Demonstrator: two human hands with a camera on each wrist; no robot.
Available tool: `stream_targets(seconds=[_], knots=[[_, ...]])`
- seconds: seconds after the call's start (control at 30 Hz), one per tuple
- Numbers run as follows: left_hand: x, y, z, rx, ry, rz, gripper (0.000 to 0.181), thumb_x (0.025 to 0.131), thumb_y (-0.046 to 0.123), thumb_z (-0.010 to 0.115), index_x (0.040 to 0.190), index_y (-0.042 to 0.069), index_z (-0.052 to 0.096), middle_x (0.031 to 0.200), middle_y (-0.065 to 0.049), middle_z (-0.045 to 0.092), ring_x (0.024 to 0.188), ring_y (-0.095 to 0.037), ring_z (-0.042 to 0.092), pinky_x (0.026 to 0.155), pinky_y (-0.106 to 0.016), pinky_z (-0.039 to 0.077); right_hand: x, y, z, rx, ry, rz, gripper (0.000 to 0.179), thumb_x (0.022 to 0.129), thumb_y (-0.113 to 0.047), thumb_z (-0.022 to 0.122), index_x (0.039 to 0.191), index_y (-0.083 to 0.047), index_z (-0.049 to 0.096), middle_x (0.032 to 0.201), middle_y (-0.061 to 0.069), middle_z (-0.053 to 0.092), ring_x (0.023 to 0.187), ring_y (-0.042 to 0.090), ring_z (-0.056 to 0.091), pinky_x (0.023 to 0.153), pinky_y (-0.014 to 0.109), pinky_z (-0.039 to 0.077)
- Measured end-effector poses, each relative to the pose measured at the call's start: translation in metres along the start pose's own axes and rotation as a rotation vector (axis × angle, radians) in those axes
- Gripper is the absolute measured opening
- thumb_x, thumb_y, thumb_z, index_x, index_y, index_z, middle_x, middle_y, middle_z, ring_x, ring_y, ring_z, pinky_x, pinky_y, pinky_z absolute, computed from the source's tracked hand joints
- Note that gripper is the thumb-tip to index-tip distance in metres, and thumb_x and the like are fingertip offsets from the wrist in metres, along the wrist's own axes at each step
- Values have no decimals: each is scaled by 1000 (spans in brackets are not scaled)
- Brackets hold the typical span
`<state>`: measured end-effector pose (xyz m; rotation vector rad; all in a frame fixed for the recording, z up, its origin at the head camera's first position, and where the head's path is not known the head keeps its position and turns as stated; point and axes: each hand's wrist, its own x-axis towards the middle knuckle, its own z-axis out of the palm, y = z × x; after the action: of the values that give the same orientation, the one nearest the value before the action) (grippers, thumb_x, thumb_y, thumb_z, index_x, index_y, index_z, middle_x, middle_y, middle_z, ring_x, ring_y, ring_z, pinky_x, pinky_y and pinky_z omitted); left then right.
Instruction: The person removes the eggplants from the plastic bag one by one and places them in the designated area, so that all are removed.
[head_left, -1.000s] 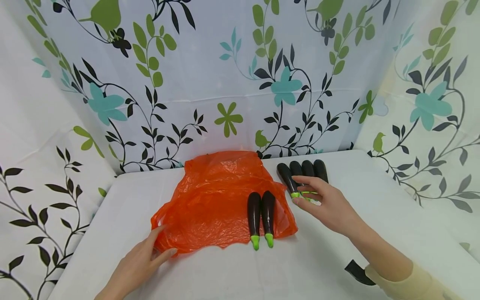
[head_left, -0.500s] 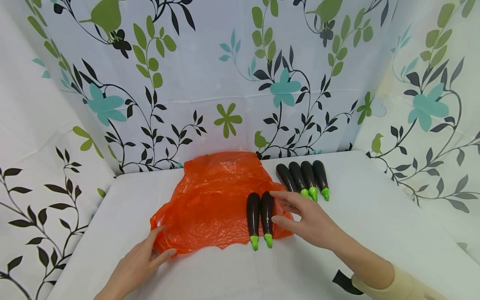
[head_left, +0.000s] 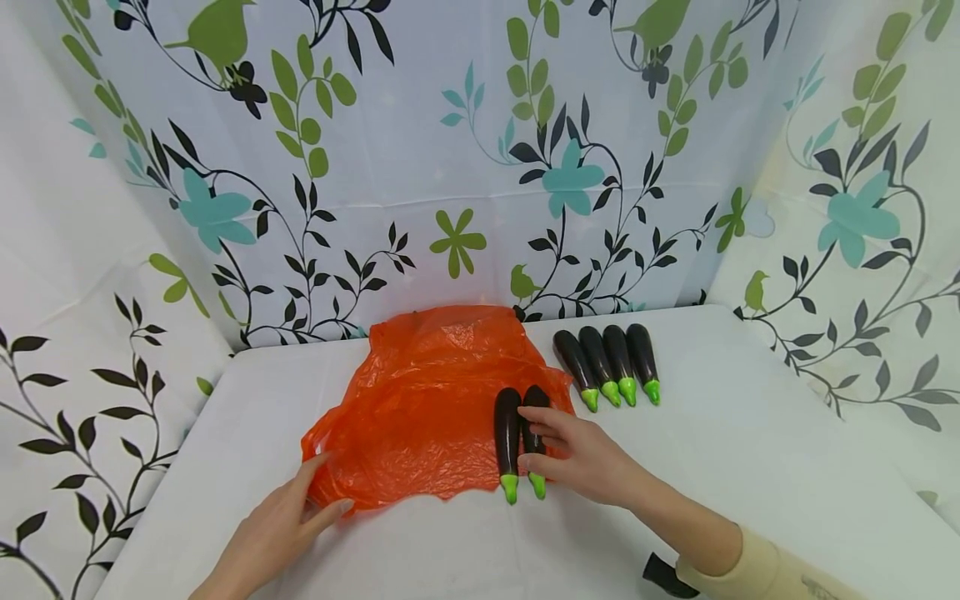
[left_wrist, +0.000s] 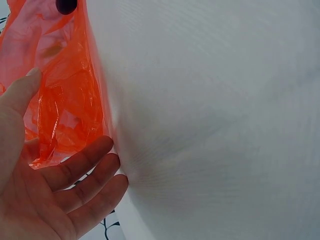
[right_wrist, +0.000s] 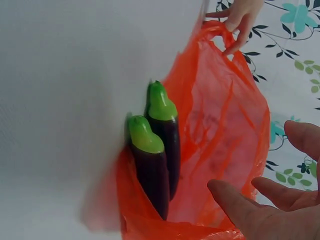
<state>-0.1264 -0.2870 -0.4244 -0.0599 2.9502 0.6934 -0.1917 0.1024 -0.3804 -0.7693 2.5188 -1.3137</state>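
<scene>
An orange plastic bag point(head_left: 420, 425) lies spread on the table, with two dark eggplants point(head_left: 507, 437) side by side on its right part. In the right wrist view their green stem ends point(right_wrist: 162, 102) show past the bag's edge. My left hand point(head_left: 266, 525) touches the bag's near left corner, thumb and fingers spread apart; in the left wrist view the thumb point(left_wrist: 25, 90) overlaps the orange film. My right hand point(head_left: 577, 454) is at the right eggplant point(head_left: 535, 404), partly covering it, its fingers spread in the right wrist view.
Several more eggplants point(head_left: 618, 367) lie in a row at the back right of the white table point(head_left: 750, 433), their green ends toward me. A curtain point(head_left: 405, 150) patterned with leaves and birds hangs along the back and sides.
My right hand has moved left and nearer, from the row of eggplants at the back right to the pair on the bag. My left hand stays at the bag's corner.
</scene>
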Motion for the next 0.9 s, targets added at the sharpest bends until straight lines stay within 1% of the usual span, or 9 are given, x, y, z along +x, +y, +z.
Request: stream_targets(seconds=[0.17,0.4,0.53,0.67,0.9], knots=[[0,0,0,2,1,3,83,84,59,67,143,9,38,90,2,59,81,-14,56,68,-37,52,4,5,4,25,-24,46,64,91,-36,70,144,-9,47,142,16,50,127,32,52,100,46,46],[0,0,0,2,-8,-14,83,84,59,67,142,8,38,89,1,59,80,-15,56,68,-38,52,11,11,12,52,-31,86,67,90,-34,71,144,-3,45,141,21,50,126,35,52,98,46,46],[0,-1,0,0,-8,-14,83,84,59,67,143,8,38,88,1,59,81,-15,56,69,-39,53,13,14,17,72,-47,104,69,89,-34,72,145,-4,44,142,22,48,127,37,51,98,47,46],[1,-1,0,-1,-7,-13,83,84,58,68,143,8,38,88,1,59,81,-15,57,69,-39,53,16,15,21,70,-51,102,69,89,-34,72,145,-5,45,143,23,46,127,40,51,97,48,47],[2,-1,0,0,-9,-10,83,84,58,67,143,7,38,87,2,58,79,-14,56,68,-38,52,20,15,26,49,-59,55,69,89,-32,72,144,-2,45,143,22,46,126,41,51,97,50,46]])
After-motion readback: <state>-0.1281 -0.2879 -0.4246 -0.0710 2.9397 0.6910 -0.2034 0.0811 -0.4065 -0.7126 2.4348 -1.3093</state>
